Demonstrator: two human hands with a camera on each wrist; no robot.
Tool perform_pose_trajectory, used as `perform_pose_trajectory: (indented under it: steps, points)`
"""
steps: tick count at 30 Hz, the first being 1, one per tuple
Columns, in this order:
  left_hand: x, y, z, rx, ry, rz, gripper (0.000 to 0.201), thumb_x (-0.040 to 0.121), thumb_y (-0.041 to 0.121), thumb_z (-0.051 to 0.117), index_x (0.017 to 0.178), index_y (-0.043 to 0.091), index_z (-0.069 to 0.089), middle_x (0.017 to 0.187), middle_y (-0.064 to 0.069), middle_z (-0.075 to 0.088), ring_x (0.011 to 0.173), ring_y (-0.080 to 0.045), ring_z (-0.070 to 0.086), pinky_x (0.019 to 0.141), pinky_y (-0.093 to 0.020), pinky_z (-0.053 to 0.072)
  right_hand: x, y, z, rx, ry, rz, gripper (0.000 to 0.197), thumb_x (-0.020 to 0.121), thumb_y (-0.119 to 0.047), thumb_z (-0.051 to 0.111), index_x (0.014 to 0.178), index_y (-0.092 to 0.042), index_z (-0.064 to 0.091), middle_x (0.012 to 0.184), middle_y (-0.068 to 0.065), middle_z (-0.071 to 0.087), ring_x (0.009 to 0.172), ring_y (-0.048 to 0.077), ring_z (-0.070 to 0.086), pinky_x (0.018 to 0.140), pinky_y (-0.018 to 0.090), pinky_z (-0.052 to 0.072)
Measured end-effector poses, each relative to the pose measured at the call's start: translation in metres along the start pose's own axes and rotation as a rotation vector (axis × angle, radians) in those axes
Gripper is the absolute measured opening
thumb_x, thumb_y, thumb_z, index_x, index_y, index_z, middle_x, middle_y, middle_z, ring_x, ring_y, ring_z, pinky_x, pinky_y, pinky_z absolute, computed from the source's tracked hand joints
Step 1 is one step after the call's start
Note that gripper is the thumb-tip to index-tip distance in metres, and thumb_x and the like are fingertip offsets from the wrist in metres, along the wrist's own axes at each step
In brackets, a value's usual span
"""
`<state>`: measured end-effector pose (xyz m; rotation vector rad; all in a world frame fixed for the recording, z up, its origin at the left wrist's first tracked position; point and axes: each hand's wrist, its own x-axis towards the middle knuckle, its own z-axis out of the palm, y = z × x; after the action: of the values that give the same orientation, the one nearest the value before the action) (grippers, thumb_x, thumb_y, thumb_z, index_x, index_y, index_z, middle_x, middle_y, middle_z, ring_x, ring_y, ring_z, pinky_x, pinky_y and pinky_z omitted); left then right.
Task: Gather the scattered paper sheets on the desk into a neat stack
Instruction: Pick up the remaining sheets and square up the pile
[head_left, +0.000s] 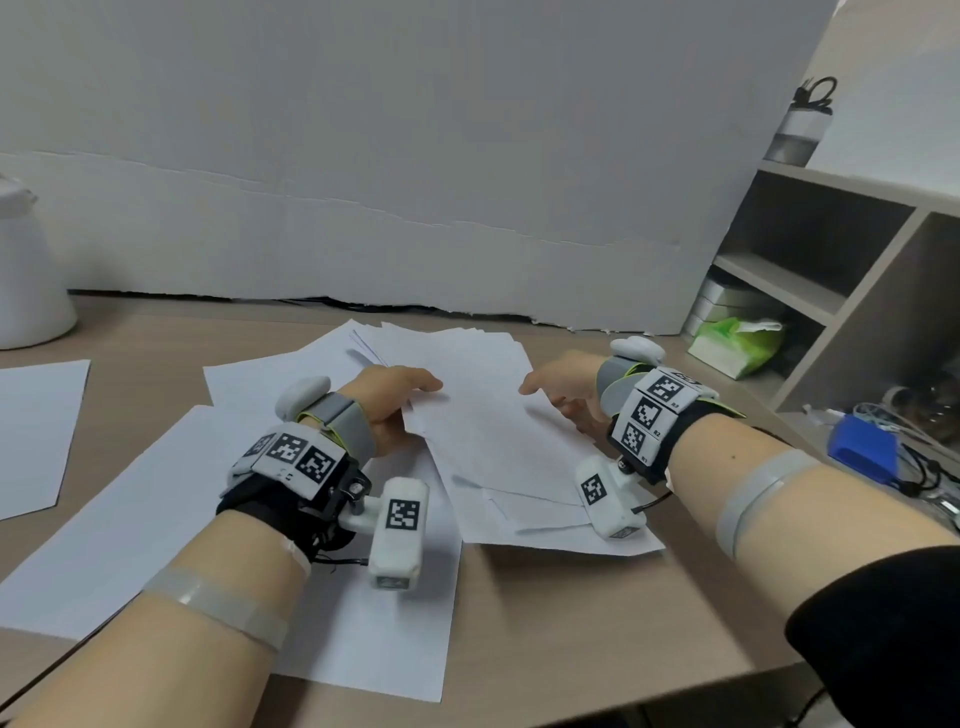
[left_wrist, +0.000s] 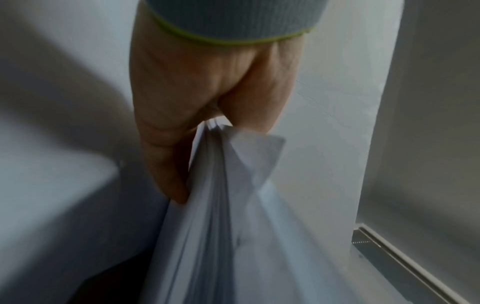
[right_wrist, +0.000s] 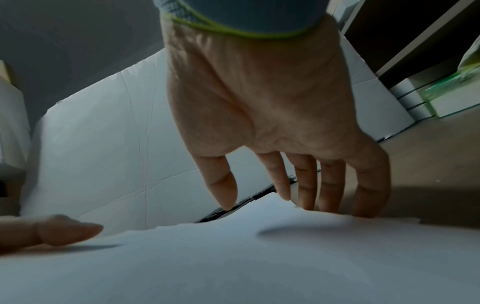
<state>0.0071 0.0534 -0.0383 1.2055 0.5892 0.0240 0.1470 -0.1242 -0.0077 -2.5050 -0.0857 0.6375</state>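
Note:
A loose bundle of white paper sheets (head_left: 488, 431) lies fanned out in the middle of the wooden desk (head_left: 597, 623). My left hand (head_left: 415, 395) pinches its left edge, thumb on top; the left wrist view shows the hand (left_wrist: 213, 131) gripping several layered sheets (left_wrist: 215, 226). My right hand (head_left: 556, 400) is at the bundle's right edge. In the right wrist view its fingers (right_wrist: 306, 185) reach down fairly straight behind the raised paper (right_wrist: 233, 257), thumb hovering over it. More single sheets lie under my left forearm (head_left: 130, 545), behind the left hand (head_left: 270, 374) and at far left (head_left: 36, 426).
A white board (head_left: 415, 182) stands along the back of the desk. A white container (head_left: 26, 270) sits at far left. At right is a shelf unit (head_left: 810, 244) with a green tissue pack (head_left: 737, 343), and a blue object with cables (head_left: 862, 452).

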Motion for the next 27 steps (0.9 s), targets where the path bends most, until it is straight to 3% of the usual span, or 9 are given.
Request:
perform_pose_trajectory:
  steps: [5,8,11,14,17,20,23,25,27]
  points:
    - [-0.005,-0.001,0.003,0.057,-0.068,-0.007,0.017,0.095,-0.002,0.05,0.11,-0.003,0.059,0.103,-0.021,0.069,0.077,-0.033,0.071,0.051,-0.037,0.058,-0.002,0.008,0.004,-0.184,-0.028,-0.066,0.062,0.071,-0.045,0.079,0.118,-0.008,0.062,0.113,0.014,0.064,0.096,0.032,0.06,0.085,0.039,0.05]
    - [-0.004,-0.003,0.003,0.212,0.013,0.036,0.029,0.09,-0.01,0.052,0.118,-0.009,0.055,0.112,-0.026,0.066,0.091,-0.041,0.069,0.063,-0.046,0.061,-0.008,0.013,0.007,-0.289,-0.044,-0.135,0.053,0.073,-0.041,0.083,0.118,-0.017,0.067,0.123,0.004,0.063,0.118,0.028,0.056,0.106,0.042,0.045]
    - [-0.004,-0.003,0.005,0.339,0.048,0.085,0.035,0.083,-0.013,0.056,0.117,-0.006,0.058,0.119,-0.028,0.064,0.1,-0.046,0.066,0.084,-0.056,0.058,-0.007,0.021,0.006,-0.282,-0.064,-0.182,0.045,0.078,-0.039,0.081,0.117,-0.021,0.068,0.122,0.001,0.061,0.118,0.026,0.054,0.107,0.041,0.043]
    - [-0.006,0.003,0.004,0.365,0.06,0.159,0.033,0.084,-0.018,0.052,0.113,-0.006,0.062,0.116,-0.028,0.066,0.101,-0.046,0.066,0.091,-0.057,0.054,-0.006,0.021,0.002,-0.248,-0.053,-0.206,0.059,0.074,-0.045,0.082,0.122,-0.015,0.066,0.114,0.008,0.065,0.105,0.032,0.06,0.096,0.038,0.048]
    - [-0.008,0.013,0.002,0.328,0.053,0.233,0.03,0.088,-0.019,0.052,0.11,-0.002,0.065,0.114,-0.026,0.067,0.098,-0.041,0.065,0.091,-0.052,0.054,0.003,0.024,-0.01,-0.154,0.02,-0.223,0.077,0.059,-0.056,0.083,0.117,-0.009,0.064,0.116,0.015,0.07,0.105,0.036,0.066,0.098,0.047,0.051]
    - [-0.013,0.031,-0.006,0.296,0.035,0.304,0.028,0.091,-0.016,0.052,0.103,0.005,0.067,0.108,-0.02,0.07,0.092,-0.037,0.067,0.082,-0.045,0.057,0.016,0.029,-0.025,0.236,0.075,-0.241,0.101,0.053,-0.055,0.088,0.132,-0.009,0.048,0.107,0.011,0.07,0.093,0.031,0.069,0.089,0.04,0.054]
    - [-0.015,0.055,-0.019,0.26,0.04,0.396,0.026,0.092,-0.014,0.053,0.094,0.008,0.066,0.082,-0.008,0.076,0.069,-0.023,0.071,0.064,-0.035,0.061,0.02,0.024,-0.033,0.662,-0.099,-0.387,0.073,0.081,-0.027,0.081,0.141,-0.004,0.046,0.12,0.014,0.071,0.097,0.025,0.07,0.08,0.033,0.056]
    - [-0.015,0.071,-0.026,0.246,0.056,0.454,0.025,0.091,-0.013,0.053,0.092,0.009,0.065,0.068,-0.001,0.074,0.059,-0.017,0.069,0.054,-0.028,0.058,0.013,0.007,-0.034,0.75,-0.173,-0.503,0.044,0.087,-0.017,0.074,0.127,-0.004,0.061,0.118,0.014,0.072,0.089,0.024,0.07,0.069,0.03,0.058]
    - [-0.015,0.085,-0.032,0.238,0.095,0.516,0.022,0.089,-0.012,0.057,0.094,0.008,0.064,0.069,-0.002,0.072,0.06,-0.018,0.067,0.056,-0.028,0.056,0.007,-0.016,-0.033,0.81,-0.161,-0.595,0.025,0.089,-0.008,0.07,0.113,-0.003,0.066,0.106,0.014,0.074,0.081,0.024,0.072,0.065,0.03,0.059]
